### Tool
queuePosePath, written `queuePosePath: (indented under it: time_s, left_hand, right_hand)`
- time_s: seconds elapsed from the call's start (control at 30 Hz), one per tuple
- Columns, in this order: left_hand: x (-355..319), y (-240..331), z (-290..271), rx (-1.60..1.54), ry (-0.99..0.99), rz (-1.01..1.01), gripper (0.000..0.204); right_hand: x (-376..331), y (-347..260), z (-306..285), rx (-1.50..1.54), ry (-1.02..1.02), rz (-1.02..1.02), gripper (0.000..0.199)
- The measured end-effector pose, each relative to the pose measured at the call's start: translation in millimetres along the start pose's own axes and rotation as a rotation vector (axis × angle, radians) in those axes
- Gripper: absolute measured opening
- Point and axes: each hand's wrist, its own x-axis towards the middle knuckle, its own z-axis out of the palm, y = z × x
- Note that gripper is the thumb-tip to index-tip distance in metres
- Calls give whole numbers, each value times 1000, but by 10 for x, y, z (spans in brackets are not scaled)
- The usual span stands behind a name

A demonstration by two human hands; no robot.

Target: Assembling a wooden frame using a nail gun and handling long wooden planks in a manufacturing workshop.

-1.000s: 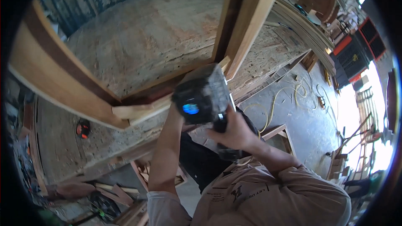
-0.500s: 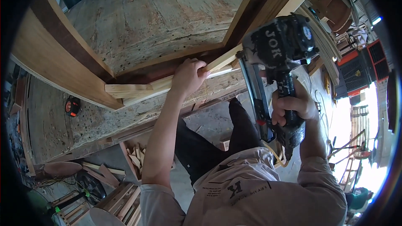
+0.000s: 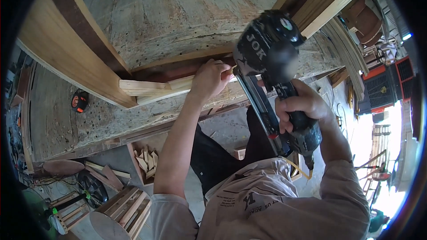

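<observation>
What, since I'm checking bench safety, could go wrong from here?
A misplaced shot might hit the left hand: it is at the wooden frame, right beside the nose of the nail gun in this view.

The yellow hose at the base of the tool's handle appears close to the shirt; it could snag and tug the tool off line in the right hand.

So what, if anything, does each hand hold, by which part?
Right hand: nail gun, by its handle. Left hand: at the wooden frame; any grip there is unclear.
</observation>
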Motion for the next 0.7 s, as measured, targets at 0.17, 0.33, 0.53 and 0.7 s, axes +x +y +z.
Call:
queuePosePath:
  time_s: [0.17,0.33,0.53,0.7]
  left_hand:
    - [-47,-203,39,-196,155,46,18]
    - [-46,-334,26,-678,429,-107,24]
    - [-58,-360,39,-725,433,-149,23]
    - [-63,-386,49,-712,452,-150,23]
  right_hand:
    - [259,-153,52,-105,5,91,54]
    - [362,-213,148,-74,24,125,37]
    - [449,-217,222,-191,37,147,23]
    - [499,-202,282,-262,43,178,18]
